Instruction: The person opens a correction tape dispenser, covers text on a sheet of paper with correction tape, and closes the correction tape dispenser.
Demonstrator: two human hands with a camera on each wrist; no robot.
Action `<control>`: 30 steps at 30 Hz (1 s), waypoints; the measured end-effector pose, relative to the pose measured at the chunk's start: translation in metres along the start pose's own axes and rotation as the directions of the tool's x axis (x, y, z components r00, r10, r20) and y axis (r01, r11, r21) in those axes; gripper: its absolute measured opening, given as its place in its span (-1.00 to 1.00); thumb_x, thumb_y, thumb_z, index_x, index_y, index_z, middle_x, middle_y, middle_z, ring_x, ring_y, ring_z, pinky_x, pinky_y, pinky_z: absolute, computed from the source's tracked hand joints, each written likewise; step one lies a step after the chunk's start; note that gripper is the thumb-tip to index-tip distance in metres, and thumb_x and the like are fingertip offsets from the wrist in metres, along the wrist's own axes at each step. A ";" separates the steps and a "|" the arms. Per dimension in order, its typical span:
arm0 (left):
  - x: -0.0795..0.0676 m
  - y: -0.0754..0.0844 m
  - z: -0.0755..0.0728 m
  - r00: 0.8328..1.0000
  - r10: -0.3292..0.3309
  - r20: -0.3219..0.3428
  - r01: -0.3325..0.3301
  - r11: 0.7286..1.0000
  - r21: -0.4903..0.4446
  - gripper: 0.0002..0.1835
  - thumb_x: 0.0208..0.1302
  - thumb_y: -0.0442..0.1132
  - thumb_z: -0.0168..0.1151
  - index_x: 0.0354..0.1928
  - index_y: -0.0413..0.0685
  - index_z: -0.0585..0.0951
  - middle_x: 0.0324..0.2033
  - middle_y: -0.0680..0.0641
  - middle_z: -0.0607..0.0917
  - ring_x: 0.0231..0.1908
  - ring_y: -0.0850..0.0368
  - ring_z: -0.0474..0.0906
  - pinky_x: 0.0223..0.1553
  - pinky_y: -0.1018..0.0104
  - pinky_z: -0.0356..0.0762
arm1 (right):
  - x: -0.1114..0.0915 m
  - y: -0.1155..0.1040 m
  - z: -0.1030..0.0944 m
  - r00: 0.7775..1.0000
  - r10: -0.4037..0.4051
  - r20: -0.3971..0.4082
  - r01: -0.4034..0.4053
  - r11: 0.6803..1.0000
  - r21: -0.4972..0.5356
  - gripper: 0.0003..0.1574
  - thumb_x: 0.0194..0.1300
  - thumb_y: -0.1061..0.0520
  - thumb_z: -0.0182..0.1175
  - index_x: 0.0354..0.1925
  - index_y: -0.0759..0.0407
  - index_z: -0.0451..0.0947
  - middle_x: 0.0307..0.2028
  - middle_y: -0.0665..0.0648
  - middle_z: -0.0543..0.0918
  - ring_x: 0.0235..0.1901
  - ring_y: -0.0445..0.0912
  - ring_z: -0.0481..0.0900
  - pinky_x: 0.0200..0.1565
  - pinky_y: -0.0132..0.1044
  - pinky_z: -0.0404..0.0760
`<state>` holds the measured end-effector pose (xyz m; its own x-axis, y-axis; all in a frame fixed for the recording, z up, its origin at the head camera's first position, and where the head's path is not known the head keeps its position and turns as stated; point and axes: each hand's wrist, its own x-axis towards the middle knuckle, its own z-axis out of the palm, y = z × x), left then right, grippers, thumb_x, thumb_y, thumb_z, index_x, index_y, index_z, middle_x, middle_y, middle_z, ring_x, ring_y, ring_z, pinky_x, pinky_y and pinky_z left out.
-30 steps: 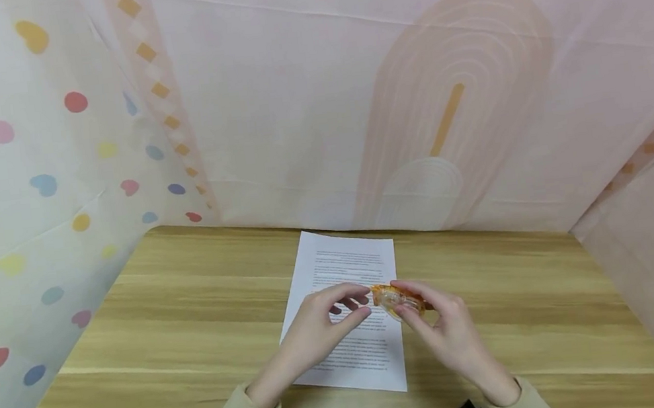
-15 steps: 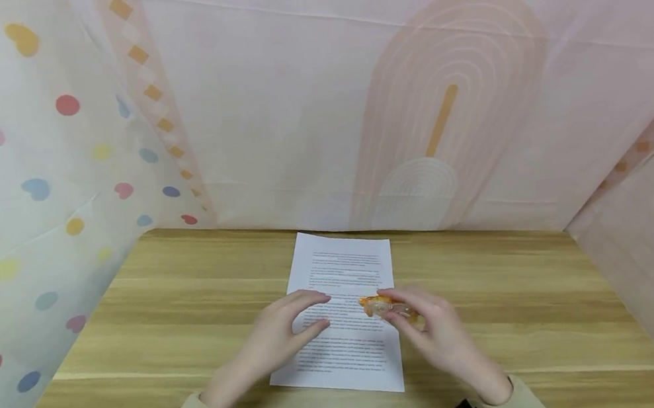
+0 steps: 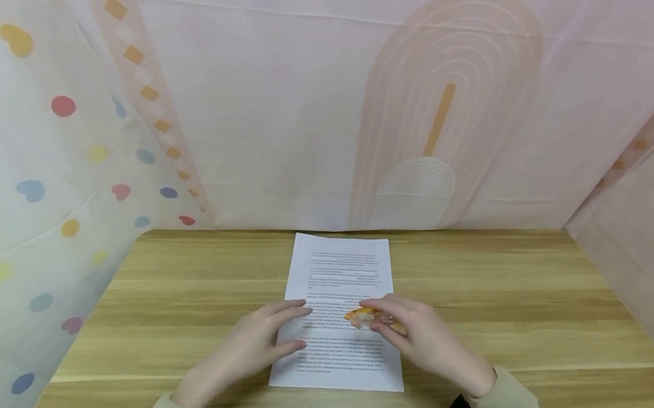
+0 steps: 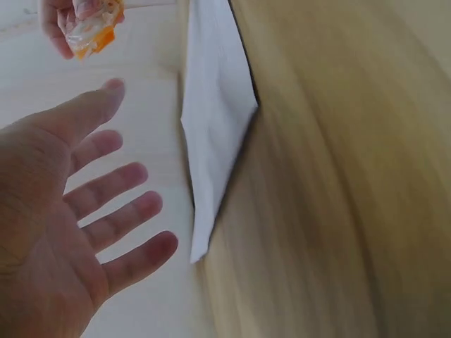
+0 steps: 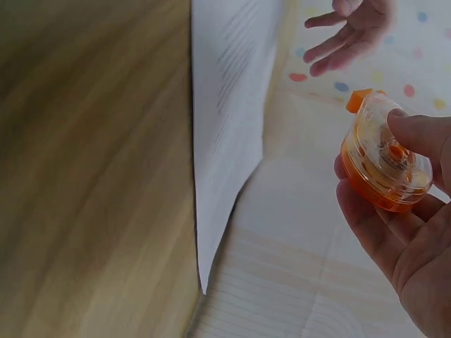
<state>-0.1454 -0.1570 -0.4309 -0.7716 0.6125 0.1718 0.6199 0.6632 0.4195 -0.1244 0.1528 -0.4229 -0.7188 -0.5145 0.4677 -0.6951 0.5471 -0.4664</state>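
Observation:
My right hand (image 3: 421, 330) grips an orange and clear correction tape (image 5: 387, 158) between thumb and fingers. Its gears and reel show through the clear shell in the right wrist view, and the orange tip points left toward the other hand. Below lies a printed sheet of paper (image 3: 340, 276), covered in lines of small text. My left hand (image 3: 257, 337) hovers over the sheet's left edge, fingers spread and relaxed, holding nothing. In the left wrist view its fingers (image 4: 116, 225) are apart from the correction tape.
The sheet lies on a wood-grain table (image 3: 492, 293). A pale patterned curtain (image 3: 268, 104) hangs along the table's back edge, and a dotted one (image 3: 22, 262) hangs at the left.
My left hand has drawn back left, away from the correction tape, its fingers parting. The right hand has moved slightly left and lower, still holding the correction tape.

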 end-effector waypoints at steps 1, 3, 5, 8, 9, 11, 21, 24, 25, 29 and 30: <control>-0.001 -0.002 -0.001 1.000 0.006 0.021 -0.006 1.000 0.002 -0.45 0.24 -0.04 0.40 0.24 -0.03 0.58 0.25 -0.12 0.55 0.21 -0.14 0.49 0.12 -0.13 0.50 | 0.001 0.001 0.000 1.000 -0.006 0.013 0.006 1.000 -0.006 -0.52 0.30 0.17 0.34 0.18 0.04 0.58 -0.18 -0.11 0.68 -0.40 -0.32 0.49 -0.43 -0.42 0.54; -0.003 -0.005 -0.001 0.998 0.012 0.061 -0.013 1.000 0.007 -0.43 0.22 -0.04 0.42 0.26 -0.04 0.56 0.26 -0.14 0.53 0.22 -0.15 0.48 0.13 -0.14 0.48 | 0.002 0.002 -0.001 0.999 -0.016 0.037 0.016 1.000 -0.023 -0.53 0.30 0.18 0.35 0.17 0.06 0.59 -0.17 -0.09 0.69 -0.40 -0.33 0.50 -0.41 -0.43 0.53; -0.005 -0.007 -0.001 0.996 0.010 0.093 -0.012 1.000 0.016 -0.40 0.19 -0.04 0.44 0.27 -0.04 0.55 0.27 -0.14 0.52 0.24 -0.17 0.46 0.15 -0.16 0.46 | 0.003 0.003 -0.003 0.998 -0.023 0.065 0.025 0.999 -0.032 -0.55 0.30 0.20 0.34 0.16 0.09 0.59 -0.15 -0.07 0.70 -0.39 -0.33 0.52 -0.41 -0.43 0.55; -0.007 -0.010 -0.001 0.992 0.011 0.129 -0.015 0.999 0.036 -0.35 0.15 -0.02 0.47 0.28 -0.04 0.54 0.29 -0.15 0.50 0.25 -0.18 0.43 0.16 -0.17 0.45 | 0.005 0.004 -0.005 0.994 -0.025 0.108 0.030 0.999 -0.043 -0.57 0.31 0.21 0.33 0.14 0.11 0.60 -0.13 -0.05 0.70 -0.38 -0.34 0.53 -0.39 -0.45 0.54; -0.007 -0.011 0.000 0.990 0.011 0.140 -0.017 0.999 0.040 -0.34 0.14 -0.01 0.48 0.28 -0.04 0.54 0.30 -0.15 0.49 0.26 -0.18 0.43 0.16 -0.17 0.45 | 0.005 0.005 -0.006 0.992 -0.024 0.121 0.030 0.999 -0.045 -0.57 0.31 0.21 0.33 0.14 0.10 0.60 -0.14 -0.06 0.70 -0.40 -0.34 0.51 -0.41 -0.46 0.53; -0.008 -0.012 0.001 0.987 0.012 0.160 -0.020 0.999 0.050 -0.32 0.12 0.00 0.48 0.28 -0.05 0.54 0.31 -0.16 0.48 0.27 -0.18 0.41 0.17 -0.16 0.45 | 0.006 0.005 -0.006 0.990 -0.028 0.139 0.036 0.998 -0.055 -0.58 0.31 0.21 0.32 0.14 0.10 0.60 -0.17 -0.07 0.69 -0.42 -0.34 0.48 -0.42 -0.49 0.50; -0.007 -0.010 -0.001 0.978 -0.002 0.206 -0.023 0.993 0.115 -0.33 0.10 0.02 0.50 0.23 -0.12 0.59 0.31 -0.22 0.47 0.28 -0.23 0.39 0.19 -0.17 0.41 | 0.007 0.005 -0.004 0.983 -0.033 0.182 0.049 0.995 -0.083 -0.62 0.31 0.22 0.33 0.10 0.03 0.64 -0.21 -0.11 0.67 -0.44 -0.36 0.45 -0.43 -0.52 0.46; -0.007 -0.007 -0.001 0.977 -0.006 0.215 -0.021 0.992 0.122 -0.33 0.11 0.03 0.49 0.22 -0.15 0.59 0.31 -0.24 0.46 0.29 -0.24 0.37 0.20 -0.21 0.39 | 0.007 0.005 -0.004 0.980 -0.037 0.194 0.056 0.994 -0.097 -0.62 0.31 0.22 0.33 0.09 0.03 0.65 -0.21 -0.10 0.68 -0.45 -0.35 0.44 -0.43 -0.52 0.46; -0.007 -0.006 -0.001 0.976 -0.005 0.217 -0.022 0.992 0.123 -0.33 0.11 0.03 0.48 0.22 -0.16 0.59 0.31 -0.24 0.46 0.30 -0.24 0.37 0.20 -0.22 0.38 | 0.008 0.005 -0.004 0.980 -0.040 0.196 0.061 0.993 -0.102 -0.62 0.31 0.22 0.33 0.09 0.03 0.65 -0.21 -0.09 0.68 -0.46 -0.35 0.44 -0.44 -0.51 0.46; -0.006 -0.005 0.000 0.976 0.002 0.216 -0.030 0.992 0.126 -0.32 0.12 0.07 0.47 0.21 -0.17 0.59 0.30 -0.24 0.47 0.29 -0.24 0.38 0.20 -0.21 0.38 | 0.008 0.007 -0.003 0.976 -0.054 0.211 0.081 0.989 -0.124 -0.62 0.29 0.23 0.34 0.08 0.03 0.66 -0.18 -0.08 0.69 -0.43 -0.34 0.48 -0.40 -0.49 0.51; -0.006 -0.005 0.000 0.977 0.004 0.214 -0.032 0.991 0.127 -0.32 0.12 0.07 0.47 0.21 -0.16 0.59 0.30 -0.24 0.47 0.28 -0.23 0.38 0.20 -0.20 0.38 | 0.008 0.007 -0.003 0.974 -0.058 0.217 0.087 0.988 -0.127 -0.62 0.28 0.23 0.34 0.07 0.03 0.66 -0.18 -0.08 0.68 -0.41 -0.33 0.50 -0.38 -0.48 0.53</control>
<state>-0.1433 -0.1640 -0.4337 -0.7208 0.6929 -0.0210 0.6573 0.6927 0.2969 -0.1354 0.1542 -0.4204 -0.6634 -0.6763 0.3202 -0.7475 0.5797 -0.3243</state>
